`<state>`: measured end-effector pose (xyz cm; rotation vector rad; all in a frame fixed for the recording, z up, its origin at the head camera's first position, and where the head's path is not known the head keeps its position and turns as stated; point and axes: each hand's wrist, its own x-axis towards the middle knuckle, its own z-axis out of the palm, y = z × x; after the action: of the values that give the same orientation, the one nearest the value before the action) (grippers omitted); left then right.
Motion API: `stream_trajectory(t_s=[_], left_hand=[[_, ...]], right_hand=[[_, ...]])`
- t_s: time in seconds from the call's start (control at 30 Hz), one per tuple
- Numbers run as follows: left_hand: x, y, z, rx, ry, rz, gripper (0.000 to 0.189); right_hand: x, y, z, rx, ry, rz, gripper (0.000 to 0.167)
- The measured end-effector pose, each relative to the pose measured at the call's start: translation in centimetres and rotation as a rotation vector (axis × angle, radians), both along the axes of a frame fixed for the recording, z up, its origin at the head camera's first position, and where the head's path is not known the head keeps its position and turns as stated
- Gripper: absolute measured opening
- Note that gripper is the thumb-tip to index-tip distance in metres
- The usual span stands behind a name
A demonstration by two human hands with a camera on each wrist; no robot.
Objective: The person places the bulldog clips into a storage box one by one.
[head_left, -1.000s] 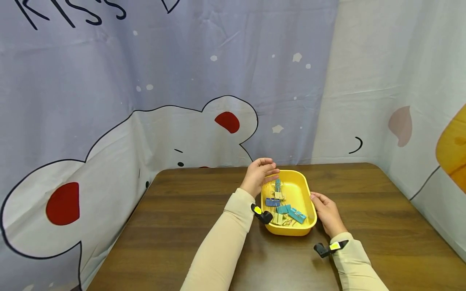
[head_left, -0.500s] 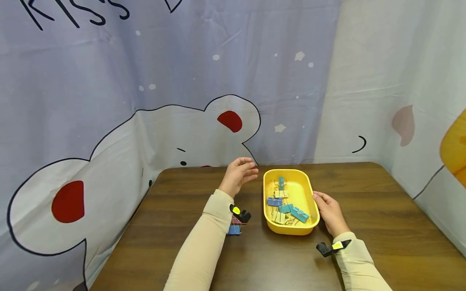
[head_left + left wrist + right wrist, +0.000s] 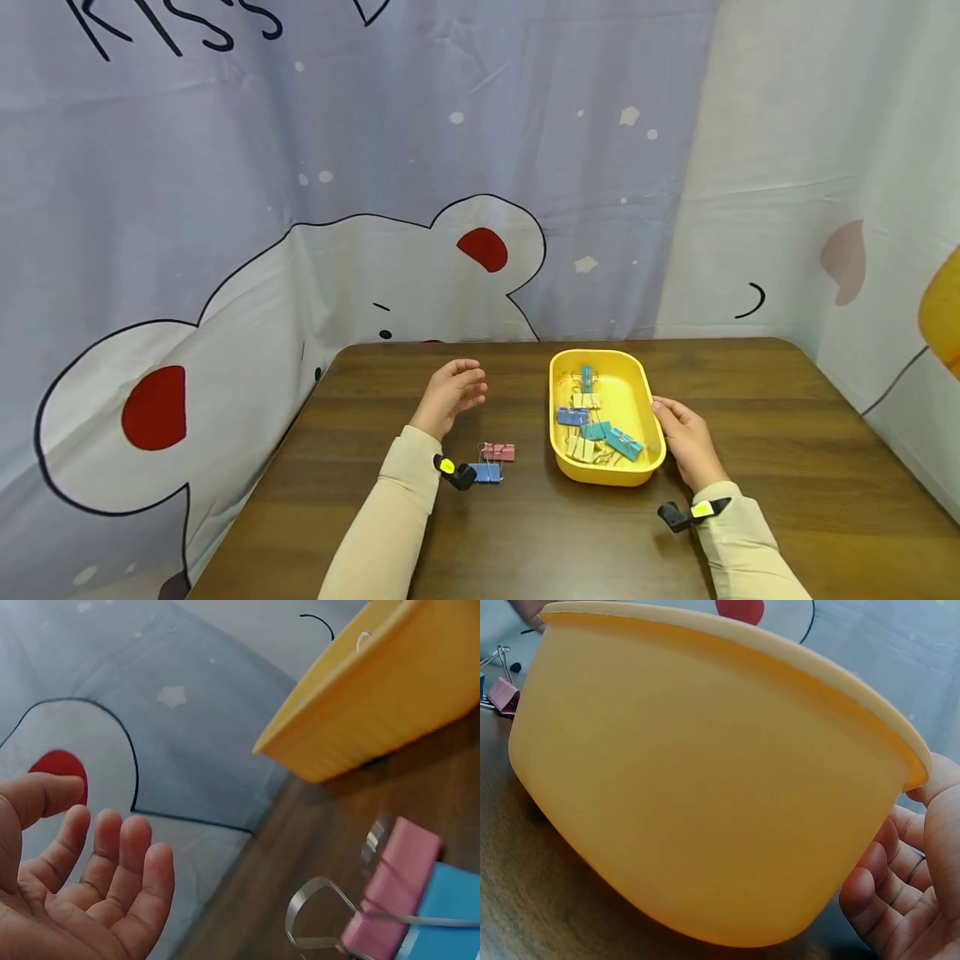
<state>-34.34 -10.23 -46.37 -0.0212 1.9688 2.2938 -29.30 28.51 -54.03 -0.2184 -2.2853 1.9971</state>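
My left hand hovers with loosely bent fingers and holds nothing, to the left of a yellow plastic bin. In the left wrist view its palm and fingertips show bare. Below and right of it, a pink binder clip and a blue binder clip lie side by side on the table. My right hand holds the bin by its right edge, thumb at the rim and fingers against the outer wall. Inside the bin are several binder clips, among them teal, purple-blue and pale yellow ones.
The brown wooden table reaches back to a printed cloth curtain, which also runs along the right side. Table surface extends on both sides of the bin and in front of it.
My left hand has moved left from over the bin, then lower, and the pink and blue clips its arm had hidden now show. The right hand stays on the bin; the view has shifted slightly.
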Motion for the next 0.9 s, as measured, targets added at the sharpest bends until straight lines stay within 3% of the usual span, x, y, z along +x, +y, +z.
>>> stream_trajectory(t_s=[0.13, 0.53, 0.77, 0.9], left_hand=[[1.1, -1.1, -1.2, -0.004, -0.025, -0.020, 0.024], [3.3, -2.4, -4.0, -0.066, -0.094, -0.177, 0.048], [4.2, -2.6, -5.5, -0.044, -0.088, -0.257, 0.050], [4.4, -2.7, -5.8, -0.038, -0.053, -0.303, 0.051]], right_hand=[[0.0, -0.1, 0.0, 0.014, -0.004, 0.002, 0.070], [0.2, -0.1, 0.1, 0.003, 0.009, -0.008, 0.065], [0.3, -0.2, -0.2, 0.020, 0.012, -0.007, 0.067], [0.2, -0.2, -0.1, 0.012, 0.013, -0.008, 0.068]])
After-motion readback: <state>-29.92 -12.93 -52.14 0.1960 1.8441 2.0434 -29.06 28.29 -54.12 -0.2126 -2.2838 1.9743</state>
